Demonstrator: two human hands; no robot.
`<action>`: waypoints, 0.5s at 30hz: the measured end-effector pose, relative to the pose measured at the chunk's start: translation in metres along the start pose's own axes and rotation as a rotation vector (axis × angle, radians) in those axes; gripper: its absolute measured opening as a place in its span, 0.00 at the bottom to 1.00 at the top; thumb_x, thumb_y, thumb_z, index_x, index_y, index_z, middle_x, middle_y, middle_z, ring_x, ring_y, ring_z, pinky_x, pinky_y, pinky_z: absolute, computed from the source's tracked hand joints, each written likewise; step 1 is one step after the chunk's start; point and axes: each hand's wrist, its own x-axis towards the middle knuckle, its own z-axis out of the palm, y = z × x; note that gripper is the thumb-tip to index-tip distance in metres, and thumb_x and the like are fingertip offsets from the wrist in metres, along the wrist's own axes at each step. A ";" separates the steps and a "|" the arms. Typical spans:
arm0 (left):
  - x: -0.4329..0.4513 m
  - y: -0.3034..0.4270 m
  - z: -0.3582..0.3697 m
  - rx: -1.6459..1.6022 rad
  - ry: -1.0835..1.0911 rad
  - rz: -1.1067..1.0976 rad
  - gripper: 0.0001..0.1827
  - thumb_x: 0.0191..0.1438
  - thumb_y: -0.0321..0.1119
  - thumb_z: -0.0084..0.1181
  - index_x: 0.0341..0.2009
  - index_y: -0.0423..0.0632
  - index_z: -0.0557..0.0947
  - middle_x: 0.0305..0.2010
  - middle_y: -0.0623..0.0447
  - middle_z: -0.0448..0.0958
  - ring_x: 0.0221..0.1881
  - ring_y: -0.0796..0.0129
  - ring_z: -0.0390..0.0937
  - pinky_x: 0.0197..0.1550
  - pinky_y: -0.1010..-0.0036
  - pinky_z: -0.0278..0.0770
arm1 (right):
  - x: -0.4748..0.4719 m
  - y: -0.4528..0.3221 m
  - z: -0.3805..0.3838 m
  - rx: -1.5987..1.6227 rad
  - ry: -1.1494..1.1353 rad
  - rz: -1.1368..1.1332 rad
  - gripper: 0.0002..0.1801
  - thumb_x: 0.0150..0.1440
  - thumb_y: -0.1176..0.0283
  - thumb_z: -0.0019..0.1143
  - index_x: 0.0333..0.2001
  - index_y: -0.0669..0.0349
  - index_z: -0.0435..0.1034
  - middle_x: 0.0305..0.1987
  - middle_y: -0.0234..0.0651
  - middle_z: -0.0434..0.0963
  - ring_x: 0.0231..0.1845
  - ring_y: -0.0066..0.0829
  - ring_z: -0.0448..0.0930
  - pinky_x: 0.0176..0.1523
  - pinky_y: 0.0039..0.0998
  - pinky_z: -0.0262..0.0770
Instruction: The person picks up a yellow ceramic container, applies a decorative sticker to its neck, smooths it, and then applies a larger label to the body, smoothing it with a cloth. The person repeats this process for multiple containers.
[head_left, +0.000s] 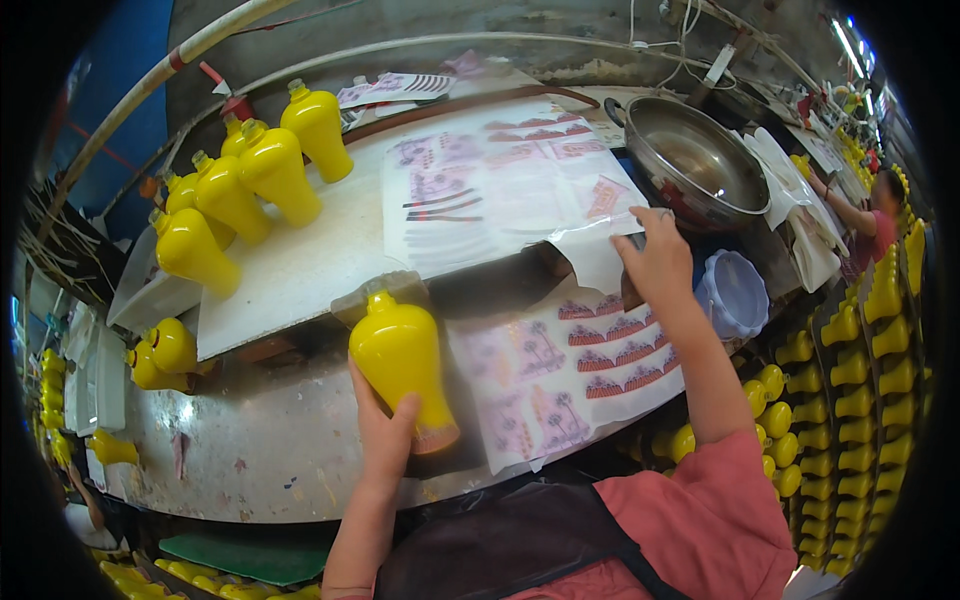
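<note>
My left hand (390, 427) is wrapped around a glossy yellow bottle (401, 349) near its base. The bottle has a short neck and broad shoulders, and a reddish patterned band circles its foot. Past its neck is a grey-brown pad (349, 307). My right hand (661, 259) reaches to the right edge of a printed decal sheet (517, 217) on a raised white board (337, 225). Thumb and forefinger are apart there, touching the sheet's curling corner. A second decal sheet (555, 390), with palm trees and scalloped red bands, lies on the table right of the bottle.
Several yellow bottles (277, 172) stand on the board's left part. A wide metal pan (690, 157) of liquid and a lavender plastic tub (733, 292) are at the right. White cloths (802, 217) hang beside the pan. Racked yellow bottles (855, 401) and another person (874, 225) are farther right.
</note>
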 end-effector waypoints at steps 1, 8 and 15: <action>0.000 0.000 0.000 0.041 0.007 0.021 0.52 0.53 0.32 0.58 0.78 0.45 0.46 0.71 0.41 0.62 0.70 0.53 0.64 0.72 0.63 0.61 | -0.011 -0.004 0.001 -0.022 -0.015 0.054 0.33 0.53 0.63 0.71 0.61 0.56 0.69 0.51 0.48 0.77 0.48 0.52 0.82 0.49 0.44 0.79; 0.000 -0.001 0.001 0.033 -0.012 0.052 0.52 0.54 0.36 0.59 0.78 0.44 0.47 0.73 0.41 0.60 0.72 0.53 0.61 0.73 0.63 0.58 | -0.056 -0.004 0.036 -0.330 0.033 -0.407 0.22 0.56 0.68 0.63 0.54 0.57 0.70 0.39 0.41 0.74 0.36 0.38 0.82 0.32 0.35 0.80; 0.000 -0.001 0.000 -0.010 -0.008 0.037 0.51 0.55 0.34 0.59 0.78 0.43 0.47 0.74 0.41 0.59 0.73 0.53 0.60 0.74 0.63 0.56 | 0.016 0.050 -0.025 0.150 0.205 -0.063 0.08 0.65 0.68 0.56 0.41 0.60 0.77 0.32 0.46 0.80 0.30 0.44 0.82 0.35 0.39 0.76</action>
